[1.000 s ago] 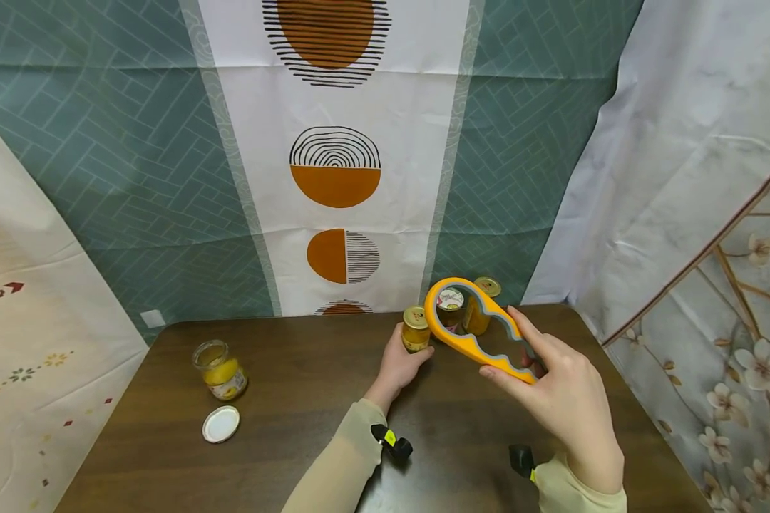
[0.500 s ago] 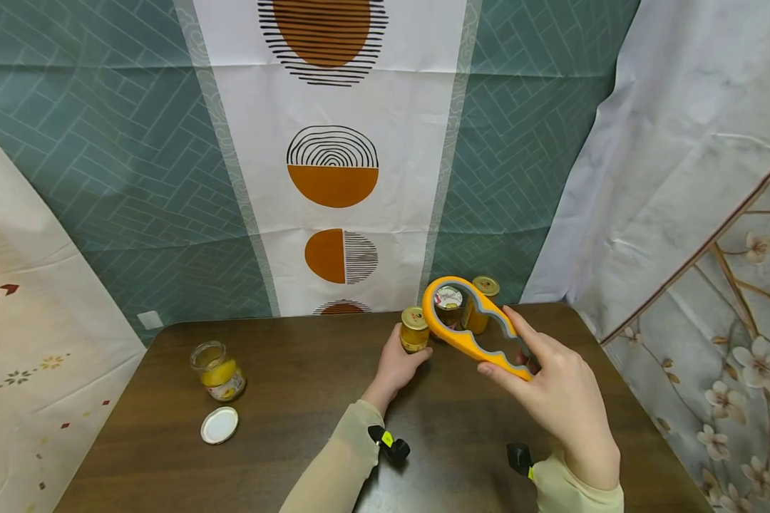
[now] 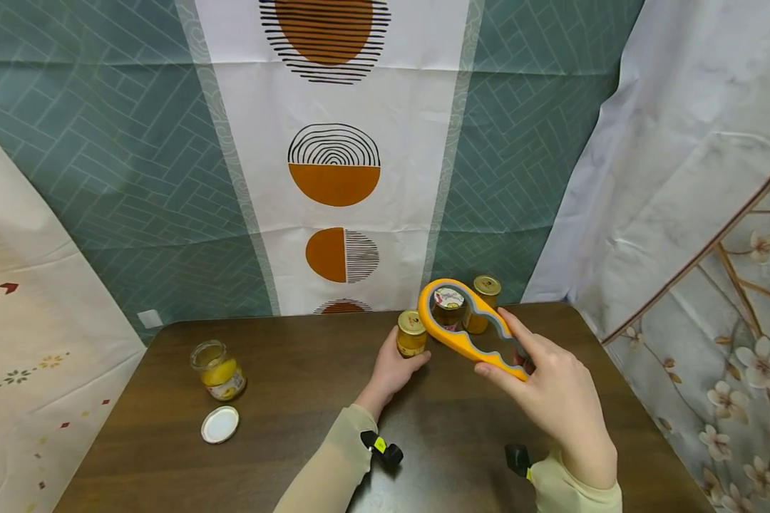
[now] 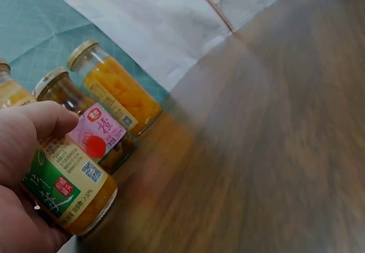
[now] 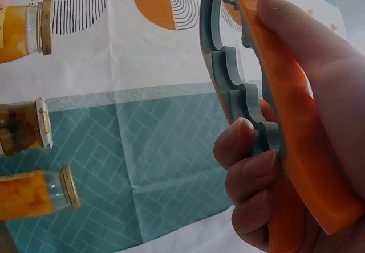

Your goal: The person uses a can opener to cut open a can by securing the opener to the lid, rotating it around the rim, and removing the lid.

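In the head view my left hand (image 3: pixel 393 367) grips a small jar of yellow fruit (image 3: pixel 411 336) with a gold lid. Its green-and-cream label (image 4: pixel 65 187) faces the left wrist camera, with fingers and thumb round the glass. My right hand (image 3: pixel 561 392) holds an orange jar opener (image 3: pixel 455 342) with wavy grey inner edges, raised in front of the jars. The opener's two handles (image 5: pixel 302 133) are held between thumb and fingers in the right wrist view. Its looped end is just right of the gripped jar in the head view and touches no lid.
Behind the opener stand a dark jar with a pink label (image 4: pixel 101 125) and a taller jar of orange fruit (image 4: pixel 120 88). On the table's left are an opened jar of yellow fruit (image 3: pixel 221 374) and a white lid (image 3: pixel 220 425). A patterned cloth (image 3: pixel 340 285) hangs behind the table.
My left hand has drawn the gripped jar slightly left and toward me. My right hand has shifted slightly left with the jar opener. The other jars stay put.
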`<state>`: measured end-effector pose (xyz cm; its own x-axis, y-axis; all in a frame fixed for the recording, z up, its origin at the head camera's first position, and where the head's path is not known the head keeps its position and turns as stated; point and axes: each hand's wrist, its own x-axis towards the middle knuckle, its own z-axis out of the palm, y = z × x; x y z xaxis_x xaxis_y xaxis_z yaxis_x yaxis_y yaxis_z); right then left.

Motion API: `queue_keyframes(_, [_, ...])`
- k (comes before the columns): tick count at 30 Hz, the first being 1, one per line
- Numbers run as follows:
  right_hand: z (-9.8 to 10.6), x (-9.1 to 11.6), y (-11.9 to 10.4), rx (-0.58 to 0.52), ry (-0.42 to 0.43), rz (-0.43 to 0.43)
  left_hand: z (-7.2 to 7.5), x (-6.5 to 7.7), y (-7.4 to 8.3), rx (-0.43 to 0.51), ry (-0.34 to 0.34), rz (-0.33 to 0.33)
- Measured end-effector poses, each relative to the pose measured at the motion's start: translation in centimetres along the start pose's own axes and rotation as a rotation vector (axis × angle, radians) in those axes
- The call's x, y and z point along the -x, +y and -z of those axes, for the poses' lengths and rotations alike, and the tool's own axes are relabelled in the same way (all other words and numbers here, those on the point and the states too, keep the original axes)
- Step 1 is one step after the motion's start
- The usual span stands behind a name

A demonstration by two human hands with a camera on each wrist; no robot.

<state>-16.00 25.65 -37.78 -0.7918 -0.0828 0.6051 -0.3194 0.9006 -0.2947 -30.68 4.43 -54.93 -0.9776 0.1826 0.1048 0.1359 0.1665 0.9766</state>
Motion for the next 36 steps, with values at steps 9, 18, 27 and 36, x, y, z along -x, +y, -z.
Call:
queue_keyframes(9, [-0.9, 0.1, -0.8, -0.029, -0.062, -0.042, 2.0, 2.6, 3.1, 0.012, -0.066, -0.112])
queue_keyframes(18, [-1.4, -0.1, -2.1, -0.051, -0.133, -0.042, 2.6, 4.7, 5.9, 0.054, -0.201, -0.220])
queue_keyframes(27, [-1.4, 0.1, -2.7, -0.105, -0.206, -0.055, 2.4, 6.0, 8.0, 0.037, -0.327, -0.398])
queue_keyframes(36, [-1.8, 0.2, -3.2, -0.181, -0.269, -0.021, 2.9, 7.2, 10.8, 0.032, -0.344, -0.416])
